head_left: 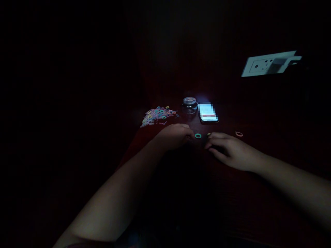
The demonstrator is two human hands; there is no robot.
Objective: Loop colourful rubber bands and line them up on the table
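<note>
Fingers parted, the right hand (231, 148) seemingly nudges a yellow ring (208, 134), next needing careful placement; the left hand (178, 135) curls, hold unclear.

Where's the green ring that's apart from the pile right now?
In the head view, the green ring lies right of centre, between the left hand and the right hand, on the near side of the lit phone.
</note>
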